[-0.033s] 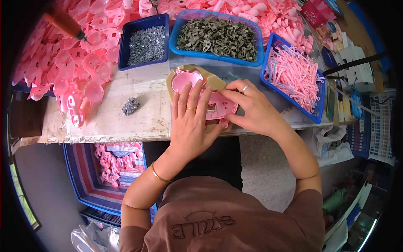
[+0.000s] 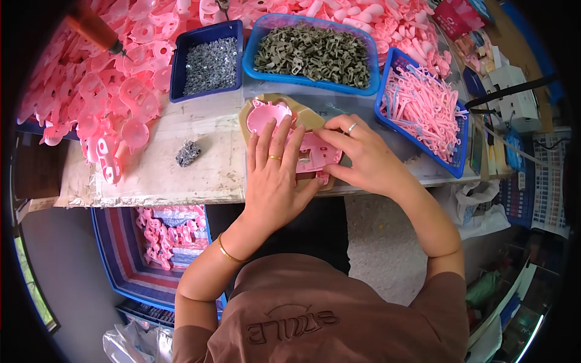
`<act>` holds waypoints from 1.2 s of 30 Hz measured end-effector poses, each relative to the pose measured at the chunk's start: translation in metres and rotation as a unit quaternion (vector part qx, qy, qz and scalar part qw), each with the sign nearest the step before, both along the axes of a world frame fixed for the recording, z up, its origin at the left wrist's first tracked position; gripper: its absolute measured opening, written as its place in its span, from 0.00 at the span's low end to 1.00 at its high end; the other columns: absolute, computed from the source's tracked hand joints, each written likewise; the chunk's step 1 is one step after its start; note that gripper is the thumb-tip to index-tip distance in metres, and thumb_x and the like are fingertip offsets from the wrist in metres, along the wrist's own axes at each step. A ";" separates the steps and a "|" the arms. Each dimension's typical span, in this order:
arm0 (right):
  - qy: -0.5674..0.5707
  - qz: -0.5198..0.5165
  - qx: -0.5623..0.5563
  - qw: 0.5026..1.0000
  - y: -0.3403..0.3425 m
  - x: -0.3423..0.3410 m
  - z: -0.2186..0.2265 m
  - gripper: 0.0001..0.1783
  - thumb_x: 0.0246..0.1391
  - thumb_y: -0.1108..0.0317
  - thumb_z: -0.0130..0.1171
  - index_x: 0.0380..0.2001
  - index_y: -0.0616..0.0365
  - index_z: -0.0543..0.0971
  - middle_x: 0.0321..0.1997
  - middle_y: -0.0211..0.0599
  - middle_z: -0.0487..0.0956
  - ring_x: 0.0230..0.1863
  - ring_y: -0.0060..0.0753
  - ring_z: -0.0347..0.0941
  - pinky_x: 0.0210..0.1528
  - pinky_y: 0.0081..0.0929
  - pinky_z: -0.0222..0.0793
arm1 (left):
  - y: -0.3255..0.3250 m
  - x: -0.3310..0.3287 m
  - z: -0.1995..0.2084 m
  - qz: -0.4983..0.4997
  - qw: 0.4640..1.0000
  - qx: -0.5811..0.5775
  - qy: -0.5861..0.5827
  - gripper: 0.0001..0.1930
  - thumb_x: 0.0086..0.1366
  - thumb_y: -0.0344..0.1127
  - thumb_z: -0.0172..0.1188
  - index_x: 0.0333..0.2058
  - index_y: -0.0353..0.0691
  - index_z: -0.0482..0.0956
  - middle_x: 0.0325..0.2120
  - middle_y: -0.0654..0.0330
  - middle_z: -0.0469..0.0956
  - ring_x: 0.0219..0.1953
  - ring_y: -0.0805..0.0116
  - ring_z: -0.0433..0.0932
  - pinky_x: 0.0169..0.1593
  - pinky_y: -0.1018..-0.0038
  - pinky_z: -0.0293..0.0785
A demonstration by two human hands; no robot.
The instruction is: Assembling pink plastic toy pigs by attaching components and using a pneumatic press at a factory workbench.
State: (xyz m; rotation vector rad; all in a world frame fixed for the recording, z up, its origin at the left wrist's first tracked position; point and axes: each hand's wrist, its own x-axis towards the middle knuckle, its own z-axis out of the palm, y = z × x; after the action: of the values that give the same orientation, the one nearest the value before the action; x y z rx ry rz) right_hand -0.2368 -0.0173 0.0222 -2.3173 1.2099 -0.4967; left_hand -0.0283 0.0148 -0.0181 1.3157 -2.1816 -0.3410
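Note:
A pink plastic shell point(image 2: 310, 151) with a rounded cup at one end rests in a tan holder point(image 2: 305, 113) by the table's front edge. Across the shell lies my left hand point(image 2: 275, 166), fingers stretched out and slightly apart, its thumb near the lower edge. My right hand point(image 2: 366, 157) grips the shell's right end between thumb and forefinger, the other fingers curled. Part of the shell is hidden under both hands. To the left, a small clump of screws point(image 2: 188, 153) sits on the table.
Behind the holder stand a dark blue tray of small metal screws point(image 2: 210, 66) and a blue tub of greenish-brown clips point(image 2: 311, 54). A basket of pink sticks point(image 2: 420, 112) is at right. Pink shells point(image 2: 115, 85) pile up at left, below an orange screwdriver point(image 2: 94, 29). A lined bin point(image 2: 124, 266) stands beneath.

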 end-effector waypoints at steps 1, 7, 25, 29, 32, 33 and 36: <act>0.001 0.005 -0.008 1.000 0.000 -0.001 0.000 0.29 0.43 0.71 0.69 0.52 0.63 0.78 0.51 0.39 0.73 0.53 0.45 0.70 0.54 0.36 0.70 | -0.001 0.000 0.000 -0.002 1.000 0.000 0.001 0.48 0.50 0.49 0.73 0.67 0.40 0.59 0.68 0.49 0.58 0.70 0.44 0.53 0.72 0.48 0.47; 0.005 0.003 -0.035 0.999 0.002 0.004 0.000 0.28 0.43 0.71 0.69 0.51 0.63 0.78 0.50 0.38 0.73 0.52 0.44 0.70 0.54 0.37 0.71 | -0.001 -0.002 0.003 0.000 1.000 -0.007 -0.013 0.43 0.51 0.48 0.72 0.62 0.39 0.66 0.65 0.52 0.63 0.67 0.44 0.58 0.70 0.47 0.50; -0.015 -0.119 -0.143 0.982 -0.083 -0.026 -0.009 0.11 0.55 0.68 0.62 0.42 0.57 0.82 0.38 0.38 0.78 0.40 0.43 0.78 0.42 0.37 0.74 | -0.003 -0.002 0.012 -0.008 0.999 0.007 -0.035 0.37 0.54 0.45 0.70 0.61 0.41 0.68 0.66 0.53 0.63 0.69 0.44 0.57 0.70 0.48 0.50; 0.037 -0.088 -0.288 0.953 -0.111 -0.027 -0.022 0.08 0.56 0.70 0.61 0.39 0.54 0.82 0.36 0.35 0.79 0.38 0.43 0.78 0.38 0.35 0.75 | -0.007 -0.001 0.017 -0.026 0.999 0.007 -0.020 0.34 0.56 0.40 0.69 0.60 0.40 0.69 0.66 0.53 0.63 0.69 0.44 0.57 0.70 0.49 0.52; 0.022 -0.113 -0.305 0.945 -0.116 -0.029 -0.019 0.07 0.56 0.69 0.61 0.38 0.54 0.82 0.33 0.35 0.80 0.34 0.41 0.79 0.36 0.32 0.75 | -0.009 -0.002 0.021 -0.030 0.999 0.004 -0.024 0.31 0.57 0.37 0.68 0.60 0.40 0.70 0.65 0.52 0.64 0.68 0.44 0.57 0.69 0.50 0.54; 0.022 -0.116 -0.307 0.945 -0.116 -0.030 -0.016 0.07 0.56 0.69 0.61 0.38 0.54 0.82 0.33 0.35 0.80 0.34 0.41 0.79 0.36 0.32 0.75 | -0.011 -0.002 0.022 -0.029 0.999 -0.002 -0.023 0.29 0.58 0.36 0.68 0.58 0.39 0.72 0.64 0.51 0.66 0.67 0.44 0.59 0.68 0.51 0.55; -0.127 -0.236 -0.104 0.958 -0.113 -0.035 -0.003 0.07 0.58 0.68 0.62 0.38 0.59 0.82 0.33 0.35 0.84 0.31 0.25 0.79 0.36 0.23 0.74 | -0.020 -0.006 0.021 -0.041 0.998 -0.025 0.043 0.26 0.59 0.34 0.66 0.56 0.39 0.73 0.58 0.50 0.72 0.63 0.45 0.65 0.65 0.52 0.60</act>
State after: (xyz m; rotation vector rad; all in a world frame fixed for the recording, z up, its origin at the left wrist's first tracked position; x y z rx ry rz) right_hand -0.2721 -0.1303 0.0196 -2.0297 1.6438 -1.0985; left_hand -0.0346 -0.0050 0.0032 1.1656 -2.1634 -0.3664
